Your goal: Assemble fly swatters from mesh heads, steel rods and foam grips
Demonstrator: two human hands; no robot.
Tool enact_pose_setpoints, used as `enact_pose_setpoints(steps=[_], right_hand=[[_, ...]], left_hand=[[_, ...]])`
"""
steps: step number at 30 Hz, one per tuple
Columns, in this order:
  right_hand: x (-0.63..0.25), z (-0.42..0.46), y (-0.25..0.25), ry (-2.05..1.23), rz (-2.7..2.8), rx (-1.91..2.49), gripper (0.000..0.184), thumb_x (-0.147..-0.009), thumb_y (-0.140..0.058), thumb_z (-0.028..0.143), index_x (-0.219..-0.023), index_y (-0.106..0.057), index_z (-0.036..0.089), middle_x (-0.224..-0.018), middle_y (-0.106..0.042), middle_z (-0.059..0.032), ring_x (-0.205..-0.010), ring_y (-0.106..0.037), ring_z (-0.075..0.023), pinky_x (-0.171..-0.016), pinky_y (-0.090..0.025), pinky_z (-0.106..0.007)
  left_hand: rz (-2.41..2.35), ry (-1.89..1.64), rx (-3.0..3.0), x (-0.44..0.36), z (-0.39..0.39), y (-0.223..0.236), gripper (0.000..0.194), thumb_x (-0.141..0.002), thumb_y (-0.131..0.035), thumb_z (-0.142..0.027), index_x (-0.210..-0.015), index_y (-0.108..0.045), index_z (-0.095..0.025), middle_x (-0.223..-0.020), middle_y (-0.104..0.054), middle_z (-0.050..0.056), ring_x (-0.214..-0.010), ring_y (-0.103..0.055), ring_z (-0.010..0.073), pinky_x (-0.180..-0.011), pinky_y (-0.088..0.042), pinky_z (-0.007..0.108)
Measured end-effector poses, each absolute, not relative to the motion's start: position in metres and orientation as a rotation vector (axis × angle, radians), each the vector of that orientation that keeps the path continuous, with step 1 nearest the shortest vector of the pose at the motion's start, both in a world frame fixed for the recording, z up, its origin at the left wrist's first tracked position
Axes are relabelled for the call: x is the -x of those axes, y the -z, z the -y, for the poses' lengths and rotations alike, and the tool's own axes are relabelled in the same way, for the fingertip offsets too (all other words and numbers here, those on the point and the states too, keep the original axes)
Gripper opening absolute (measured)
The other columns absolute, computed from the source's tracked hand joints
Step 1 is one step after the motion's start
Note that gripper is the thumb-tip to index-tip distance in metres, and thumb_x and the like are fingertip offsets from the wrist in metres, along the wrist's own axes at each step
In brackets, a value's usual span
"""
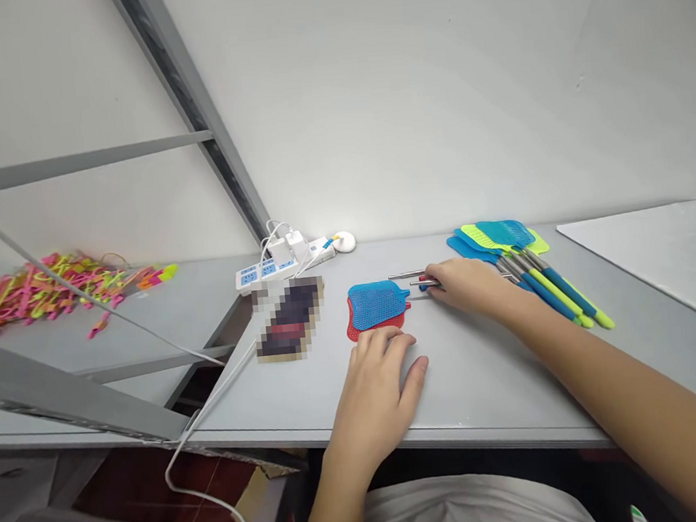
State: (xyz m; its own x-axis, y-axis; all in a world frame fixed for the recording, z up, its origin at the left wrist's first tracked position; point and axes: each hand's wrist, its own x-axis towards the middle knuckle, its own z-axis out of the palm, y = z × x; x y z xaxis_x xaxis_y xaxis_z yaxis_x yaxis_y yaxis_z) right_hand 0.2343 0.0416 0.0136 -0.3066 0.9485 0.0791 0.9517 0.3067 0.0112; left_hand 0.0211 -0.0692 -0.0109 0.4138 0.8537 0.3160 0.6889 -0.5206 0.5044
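My left hand (377,385) rests on the table with its fingers apart, their tips at the near edge of a red fly swatter head (354,326). Overlapping that red one from above is a blue perforated fly swatter head (377,303), its short socket pointing right. To the right of both, my right hand (452,282) is closed around thin metal rods (404,275), whose ends stick out leftward past the fingers. A small red and blue part shows by the fingertips; the palm hides the rest. Beyond the right wrist lies a pile of blue and yellow-green fly swatters (546,275) with handles.
A white power strip (268,270) with plugs stands against the wall. A pixelated dark object (292,320) lies left of the swatter heads. White cable (221,388) crosses the metal shelf frame. Colourful strips (61,293) are heaped far left; a white sheet (661,255) lies at right.
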Motion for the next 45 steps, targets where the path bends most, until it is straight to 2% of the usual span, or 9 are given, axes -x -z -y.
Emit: enact_pose_setpoints(steps=[9, 14, 18, 23, 28, 30, 36, 42, 45], right_hand=[[-0.233, -0.037, -0.013, -0.057, 2.486, 1.871, 0.031, -0.096, -0.058, 0.038, -0.118, -0.060, 0.017, -0.112, -0.064, -0.0071, -0.093, -0.064, -0.0187, -0.082, -0.055, -0.040], [-0.228, -0.025, -0.024, -0.164, 2.407, 1.756, 0.021, -0.092, -0.059, 0.028, -0.108, -0.062, 0.015, -0.093, -0.067, -0.0065, -0.083, -0.063, -0.0205, -0.072, -0.049, -0.035], [-0.218, 0.000, -0.045, -0.314, 2.330, 1.589, 0.017, -0.097, -0.046, 0.031, -0.100, -0.058, 0.020, -0.079, -0.063, -0.0002, -0.069, -0.057, -0.0147, -0.059, -0.041, -0.027], [-0.194, 0.039, -0.059, -0.886, 2.004, 1.193, 0.018, -0.099, -0.044, 0.039, -0.099, -0.055, 0.024, -0.074, -0.051, 0.0048, -0.066, -0.048, -0.0106, -0.059, -0.039, -0.023], [-0.176, 0.071, -0.044, -1.333, 1.461, 1.023, 0.031, -0.092, -0.058, 0.051, -0.108, -0.056, 0.024, -0.071, -0.045, 0.0056, -0.055, -0.038, -0.0083, -0.049, -0.033, -0.023], [-0.179, 0.083, -0.034, -1.322, 1.351, 1.047, 0.032, -0.090, -0.061, 0.051, -0.107, -0.059, 0.023, -0.068, -0.045, 0.0057, -0.053, -0.037, -0.0077, -0.048, -0.030, -0.023], [-0.216, 0.104, -0.015, -1.174, 0.860, 0.760, 0.030, -0.097, -0.050, 0.042, -0.080, -0.062, 0.020, -0.042, -0.021, 0.0107, -0.039, -0.021, -0.0059, -0.047, -0.031, -0.023], [-0.234, 0.104, -0.015, -1.060, 0.300, 0.528, 0.029, -0.096, -0.048, 0.032, -0.069, -0.049, 0.020, -0.048, -0.030, 0.0072, -0.051, -0.036, -0.0089, -0.064, -0.046, -0.025], [-0.233, 0.108, -0.014, -1.075, 0.230, 0.519, 0.026, -0.096, -0.050, 0.030, -0.071, -0.047, 0.021, -0.050, -0.028, 0.0085, -0.049, -0.032, -0.0088, -0.068, -0.048, -0.026]], left_hand=[[-1.330, -0.787, -2.370, -0.020, 0.070, 0.011, 0.021, -0.100, -0.046, -0.031, -0.116, -0.057, -0.023, -0.122, -0.056, 0.006, -0.117, -0.047, 0.0246, -0.099, -0.040, 0.043], [-1.322, -0.795, -2.351, -0.021, 0.071, 0.010, 0.021, -0.100, -0.045, -0.031, -0.116, -0.057, -0.024, -0.122, -0.057, 0.007, -0.115, -0.048, 0.0255, -0.098, -0.040, 0.044], [-1.300, -0.845, -2.274, -0.018, 0.073, 0.008, 0.027, -0.100, -0.045, -0.034, -0.123, -0.055, -0.025, -0.127, -0.056, 0.007, -0.119, -0.048, 0.0264, -0.100, -0.039, 0.045], [-1.189, -1.079, -1.933, -0.020, 0.082, 0.007, 0.043, -0.099, -0.048, -0.040, -0.140, -0.042, -0.029, -0.129, -0.057, 0.007, -0.116, -0.052, 0.0232, -0.101, -0.040, 0.040], [-1.008, -1.378, -1.344, -0.042, 0.104, 0.013, 0.033, -0.100, -0.044, -0.047, -0.122, -0.054, -0.024, -0.078, -0.060, 0.000, -0.067, -0.054, 0.0143, -0.065, -0.045, 0.026], [-1.038, -1.420, -1.230, -0.048, 0.111, 0.013, 0.032, -0.096, -0.050, -0.049, -0.112, -0.059, -0.023, -0.067, -0.055, -0.002, -0.062, -0.050, 0.0134, -0.060, -0.043, 0.025], [-1.160, -1.438, -1.278, -0.043, 0.111, 0.005, 0.027, -0.088, -0.062, -0.045, -0.096, -0.070, -0.021, -0.087, -0.067, 0.004, -0.084, -0.061, 0.0194, -0.076, -0.047, 0.028], [-1.149, -1.184, -1.455, -0.043, 0.102, 0.003, 0.023, -0.089, -0.060, -0.041, -0.097, -0.070, -0.021, -0.078, -0.062, 0.001, -0.069, -0.052, 0.0156, -0.065, -0.042, 0.025], [-1.169, -1.105, -1.489, -0.044, 0.101, 0.001, 0.026, -0.089, -0.059, -0.043, -0.097, -0.068, -0.020, -0.072, -0.055, -0.001, -0.062, -0.043, 0.0137, -0.057, -0.036, 0.024]])
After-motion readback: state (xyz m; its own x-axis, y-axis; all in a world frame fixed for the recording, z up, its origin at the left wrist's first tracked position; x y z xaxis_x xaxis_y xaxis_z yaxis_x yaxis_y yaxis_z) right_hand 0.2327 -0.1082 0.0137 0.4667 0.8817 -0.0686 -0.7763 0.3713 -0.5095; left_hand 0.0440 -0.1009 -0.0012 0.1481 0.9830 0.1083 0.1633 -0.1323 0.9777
